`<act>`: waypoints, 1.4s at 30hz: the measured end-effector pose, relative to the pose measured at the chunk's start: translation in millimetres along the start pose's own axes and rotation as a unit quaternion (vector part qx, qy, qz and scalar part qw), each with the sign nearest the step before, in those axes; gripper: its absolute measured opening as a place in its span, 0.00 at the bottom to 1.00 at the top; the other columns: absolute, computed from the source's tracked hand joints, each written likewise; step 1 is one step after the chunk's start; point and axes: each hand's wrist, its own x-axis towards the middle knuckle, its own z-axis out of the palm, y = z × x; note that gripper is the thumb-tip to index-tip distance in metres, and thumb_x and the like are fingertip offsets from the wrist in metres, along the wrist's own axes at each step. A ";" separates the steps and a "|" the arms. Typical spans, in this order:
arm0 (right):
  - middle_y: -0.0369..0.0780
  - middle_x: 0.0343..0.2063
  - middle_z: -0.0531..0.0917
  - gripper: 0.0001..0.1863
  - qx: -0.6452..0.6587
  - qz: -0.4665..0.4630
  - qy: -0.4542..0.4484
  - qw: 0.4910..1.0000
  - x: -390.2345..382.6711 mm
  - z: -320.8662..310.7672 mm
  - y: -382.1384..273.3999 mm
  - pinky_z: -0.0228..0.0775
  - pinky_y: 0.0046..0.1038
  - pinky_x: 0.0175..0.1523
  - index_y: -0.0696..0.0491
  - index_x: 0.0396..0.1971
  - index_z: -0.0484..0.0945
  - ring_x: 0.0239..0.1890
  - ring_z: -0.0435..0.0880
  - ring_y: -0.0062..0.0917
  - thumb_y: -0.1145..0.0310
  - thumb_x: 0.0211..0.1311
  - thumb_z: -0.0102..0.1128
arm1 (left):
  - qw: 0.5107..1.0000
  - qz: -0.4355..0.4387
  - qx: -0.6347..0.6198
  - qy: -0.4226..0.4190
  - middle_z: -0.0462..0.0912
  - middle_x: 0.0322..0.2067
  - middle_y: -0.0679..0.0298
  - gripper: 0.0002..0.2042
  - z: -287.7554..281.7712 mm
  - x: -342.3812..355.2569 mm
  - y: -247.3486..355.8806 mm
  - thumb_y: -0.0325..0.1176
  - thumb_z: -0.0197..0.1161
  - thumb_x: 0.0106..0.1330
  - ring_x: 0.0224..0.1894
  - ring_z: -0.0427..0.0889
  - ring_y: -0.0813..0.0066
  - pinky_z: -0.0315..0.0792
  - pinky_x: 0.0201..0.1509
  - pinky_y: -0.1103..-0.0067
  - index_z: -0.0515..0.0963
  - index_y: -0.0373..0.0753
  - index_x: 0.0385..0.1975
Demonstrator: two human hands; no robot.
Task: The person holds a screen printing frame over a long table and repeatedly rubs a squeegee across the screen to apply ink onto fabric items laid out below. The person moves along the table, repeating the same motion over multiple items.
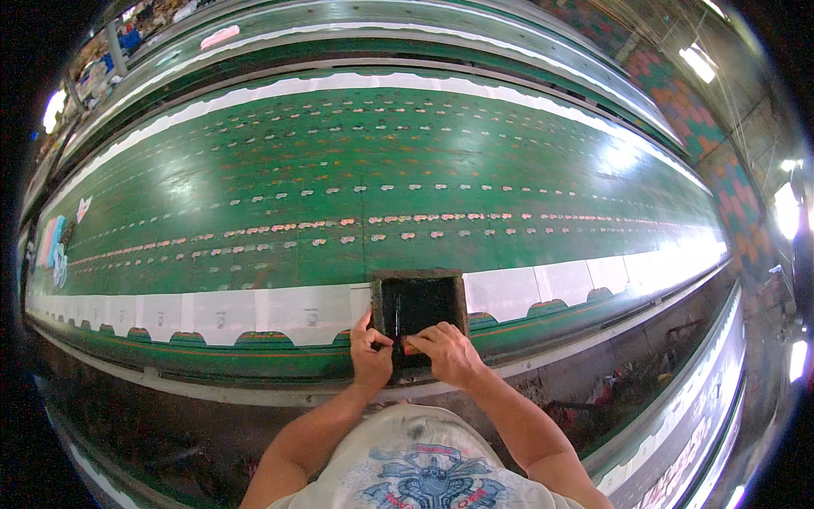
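A small rectangular screen printing frame (418,274) with a dark mesh lies at the near edge of the long green table (280,174), over the row of white cut pieces (222,316). My left hand (371,355) is closed at the frame's left side, one finger stretched along its rim and the others curled. My right hand (449,352) reaches over the frame's near right part, its fingers closed on a small tool with an orange-red part (410,346). My fingers hide most of that tool, so its full shape does not show.
White pieces with notched edges run along the near side, and another white strip (365,81) along the far side. Rows of small printed marks (348,220) cover the green top. Pink and blue cloth (57,246) lies at the far left. Parallel tables stand beyond and behind.
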 end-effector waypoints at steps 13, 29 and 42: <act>0.45 0.60 0.89 0.21 0.049 0.115 0.191 0.974 -61.0 7.4 1.9 0.76 0.43 0.71 0.52 0.59 0.91 0.66 0.84 0.43 0.67 0.67 0.78 | 0.999 0.019 0.038 0.011 0.78 0.73 0.35 0.09 1.1 0.9 2.7 0.16 0.70 0.55 0.73 0.79 0.41 0.69 0.78 0.57 0.82 0.40 0.26; 0.47 0.61 0.90 0.17 0.254 0.226 0.277 0.899 -183.8 -38.4 163.2 0.78 0.42 0.71 0.55 0.58 0.91 0.67 0.86 0.42 0.72 0.71 0.75 | 0.998 0.059 0.021 0.016 0.78 0.74 0.38 0.10 174.3 -16.8 64.1 0.15 0.72 0.58 0.75 0.78 0.43 0.68 0.80 0.58 0.82 0.40 0.29; 0.43 0.60 0.87 0.26 0.081 -0.063 0.102 0.989 -193.0 -94.3 194.5 0.77 0.47 0.71 0.50 0.61 0.87 0.67 0.83 0.45 0.67 0.62 0.79 | 0.993 -0.116 -0.037 -0.003 0.77 0.77 0.39 0.07 234.7 -30.2 64.4 0.16 0.71 0.56 0.80 0.76 0.49 0.65 0.84 0.61 0.84 0.38 0.27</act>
